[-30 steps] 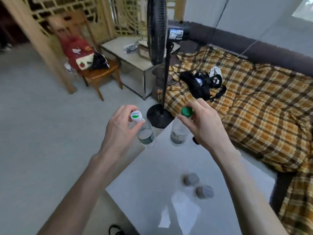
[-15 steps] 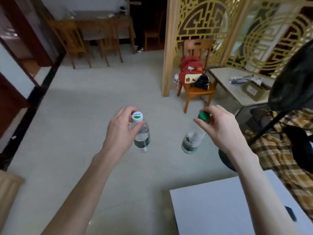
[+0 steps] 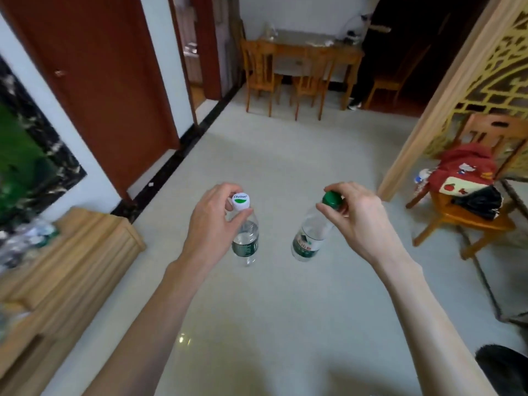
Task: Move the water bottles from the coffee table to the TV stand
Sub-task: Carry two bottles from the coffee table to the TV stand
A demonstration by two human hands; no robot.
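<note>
Head view: left hand [image 3: 213,221] pinches white-cap bottle [image 3: 245,238] at the neck, right hand [image 3: 361,221] pinches green-cap bottle [image 3: 311,234] likewise, both hanging below each grip over bare floor [image 3: 285,155], so pickup done, TV stand [image 3: 77,252] placement left, judging by this.

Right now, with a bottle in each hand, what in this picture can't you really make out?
All in the head view:
- Wooden cabinet at left: cut off by the frame edge, and the things on its top are blurred.
- White-capped bottle: the left hand hides its neck.
- Green-capped bottle: label too small to read; the right hand covers its neck.
- Red bag on the chair: its contents are hidden.
</note>
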